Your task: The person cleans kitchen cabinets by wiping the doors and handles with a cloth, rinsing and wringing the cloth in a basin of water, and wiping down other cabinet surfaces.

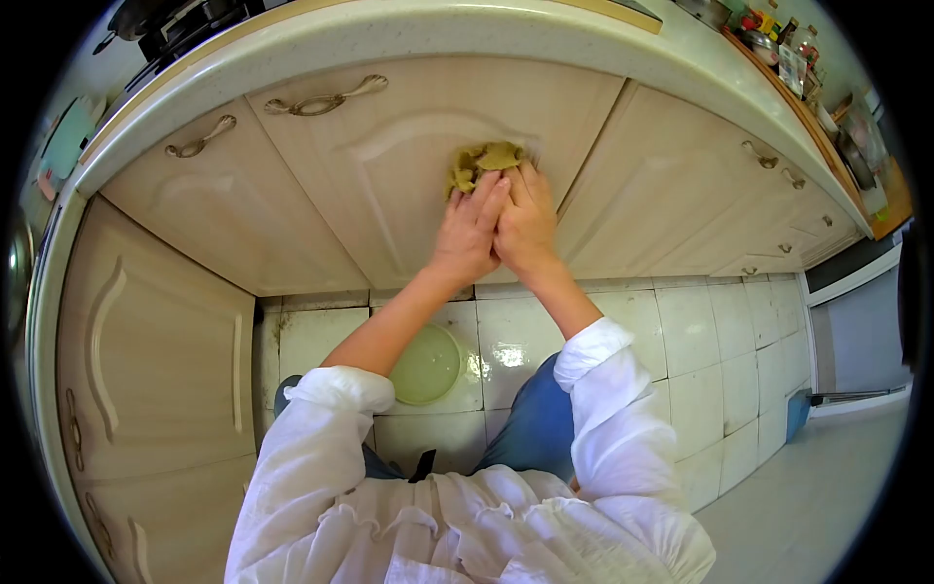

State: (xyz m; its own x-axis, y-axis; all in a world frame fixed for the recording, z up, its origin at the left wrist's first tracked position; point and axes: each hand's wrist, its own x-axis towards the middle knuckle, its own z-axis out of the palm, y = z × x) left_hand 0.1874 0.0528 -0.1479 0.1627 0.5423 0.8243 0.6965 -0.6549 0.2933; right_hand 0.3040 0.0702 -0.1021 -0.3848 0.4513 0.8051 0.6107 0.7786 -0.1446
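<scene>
A crumpled olive-yellow cloth point(498, 156) is pressed against the pale wood cabinet door point(418, 209) in front of me. My left hand point(469, 231) holds the cloth's lower left part, its fingers bent over the folds. Close beside it, touching at the thumbs, my right hand point(526, 219) is closed on the cloth's right part. The fingertips of both hands are partly hidden by the folds. Below my left forearm, a round pale green basin point(428, 362) with what looks like liquid stands on the tiled floor.
Metal handles point(326, 99) stick out from the cabinet fronts. The countertop point(467, 37) runs above, with a stove point(195, 29) at left and bottles point(803, 47) at right. A blue dustpan point(799, 413) stands by the doorway. My knees are close to the basin.
</scene>
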